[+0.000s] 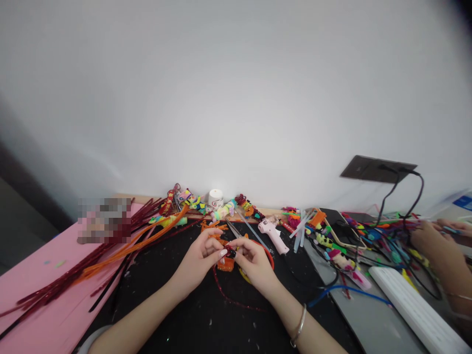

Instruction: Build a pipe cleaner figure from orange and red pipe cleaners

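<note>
My left hand [199,260] and my right hand [252,260] meet over the black mat [191,314], fingers pinched together on a small orange pipe-cleaner piece [225,264] with a dark red bit at its top. A thin red wire [228,297] trails from it across the mat toward me. Both hands are closed on the piece. A bracelet [299,327] circles my right wrist.
Red and orange pipe cleaners [110,255] lie on the pink board [40,295] at left. A pink glue gun [273,233], a white jar [215,198] and colourful craft figures line the wall. Another person's hand [438,246] reaches in at right, over cables, near a white keyboard [416,309].
</note>
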{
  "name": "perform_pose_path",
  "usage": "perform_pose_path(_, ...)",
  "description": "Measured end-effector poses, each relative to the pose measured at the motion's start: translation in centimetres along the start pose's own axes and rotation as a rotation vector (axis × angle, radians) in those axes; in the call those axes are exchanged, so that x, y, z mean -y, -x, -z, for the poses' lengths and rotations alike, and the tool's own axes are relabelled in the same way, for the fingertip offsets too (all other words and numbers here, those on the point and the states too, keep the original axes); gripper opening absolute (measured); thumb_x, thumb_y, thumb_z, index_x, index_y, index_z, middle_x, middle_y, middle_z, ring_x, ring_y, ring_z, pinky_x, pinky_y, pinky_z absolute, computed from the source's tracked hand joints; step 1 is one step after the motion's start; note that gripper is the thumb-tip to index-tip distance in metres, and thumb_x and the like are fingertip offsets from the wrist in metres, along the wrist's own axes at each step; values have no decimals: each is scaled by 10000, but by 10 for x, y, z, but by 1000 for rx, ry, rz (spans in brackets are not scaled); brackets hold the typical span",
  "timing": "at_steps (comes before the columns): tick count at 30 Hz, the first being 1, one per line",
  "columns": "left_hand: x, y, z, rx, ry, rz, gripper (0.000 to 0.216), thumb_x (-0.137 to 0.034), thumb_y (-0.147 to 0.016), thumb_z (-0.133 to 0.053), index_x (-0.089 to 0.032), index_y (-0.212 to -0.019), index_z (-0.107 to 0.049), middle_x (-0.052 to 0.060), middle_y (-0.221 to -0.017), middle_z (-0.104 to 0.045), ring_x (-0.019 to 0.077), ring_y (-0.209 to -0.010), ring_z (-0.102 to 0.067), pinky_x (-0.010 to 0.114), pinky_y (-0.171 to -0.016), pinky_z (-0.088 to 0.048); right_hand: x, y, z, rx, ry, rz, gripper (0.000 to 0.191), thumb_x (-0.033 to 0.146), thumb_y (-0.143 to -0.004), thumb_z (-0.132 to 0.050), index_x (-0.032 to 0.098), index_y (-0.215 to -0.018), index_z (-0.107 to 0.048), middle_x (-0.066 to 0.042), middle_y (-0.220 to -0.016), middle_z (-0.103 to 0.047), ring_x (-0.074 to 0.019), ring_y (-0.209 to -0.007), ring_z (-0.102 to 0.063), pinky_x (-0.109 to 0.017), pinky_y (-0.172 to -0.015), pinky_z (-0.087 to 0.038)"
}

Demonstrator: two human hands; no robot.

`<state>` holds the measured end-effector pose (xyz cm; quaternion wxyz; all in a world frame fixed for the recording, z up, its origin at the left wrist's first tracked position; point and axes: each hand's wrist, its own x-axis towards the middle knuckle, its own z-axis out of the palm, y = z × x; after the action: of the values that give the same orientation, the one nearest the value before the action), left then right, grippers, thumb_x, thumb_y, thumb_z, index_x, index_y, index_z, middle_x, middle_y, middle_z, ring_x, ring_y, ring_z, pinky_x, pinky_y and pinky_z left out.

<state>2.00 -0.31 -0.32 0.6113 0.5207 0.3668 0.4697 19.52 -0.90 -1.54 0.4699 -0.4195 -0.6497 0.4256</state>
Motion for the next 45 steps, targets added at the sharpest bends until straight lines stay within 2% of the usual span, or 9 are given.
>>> perform_pose_path(4,-1,-1,0,-4,16,14,419,-275,-764,-718,-187,-1106,-491,-70,-664,-598,114,-628,-545,242,-638,-401,3,-1,1,25,-85,-73,160,252,-798,-636,189,-938,-682,36,-650,-536,-101,-525,-397,-215,-482,-336)
perform_pose_path(10,-3,1,0,-6,52,25,429,-281,-759,-741,-190,-1102,-501,-68,-675,-618,103,-628,-544,233,-638,-399,2,-2,0,34,-116,-100,150,266,-792,-635,201,-920,-675,46,-616,-496,-96,-493,-367,-223,-451,-281)
perform_pose_path(13,-6,3,-2,14,72,30,440,-281,-761,-744,-192,-1112,-495,-70,-668,-622,105,-629,-559,235,-645,-413,2,-3,1,24,-137,-101,131,268,-797,-631,196,-898,-676,28,-658,-538,-94,-505,-385,-222,-451,-283)
perform_pose_path(19,-4,3,-4,3,60,34,428,-283,-749,-753,-191,-1089,-510,-66,-663,-624,107,-614,-567,239,-634,-424,7,-2,4,9,-194,-104,206,277,-799,-654,196,-988,-674,-5,-831,-614,-86,-544,-415,-224,-483,-332)
perform_pose_path(25,-1,1,-2,34,65,62,436,-283,-753,-755,-182,-1099,-510,-59,-666,-631,108,-611,-574,243,-634,-430,8,-1,2,69,-193,-89,184,281,-785,-685,200,-950,-685,18,-760,-582,-83,-534,-398,-225,-489,-328)
perform_pose_path(32,-1,2,-3,48,105,70,445,-275,-763,-756,-181,-1115,-500,-68,-653,-619,101,-606,-568,236,-631,-419,2,-1,3,124,-276,-153,267,402,-779,-728,205,-953,-682,53,-623,-510,-76,-465,-388,-214,-434,-292)
perform_pose_path(45,0,3,-2,75,174,80,450,-246,-770,-768,-181,-1130,-505,-75,-649,-619,93,-603,-574,226,-618,-405,-2,-2,4,157,-315,-172,296,441,-788,-735,210,-965,-684,60,-611,-502,-74,-462,-407,-201,-431,-310)
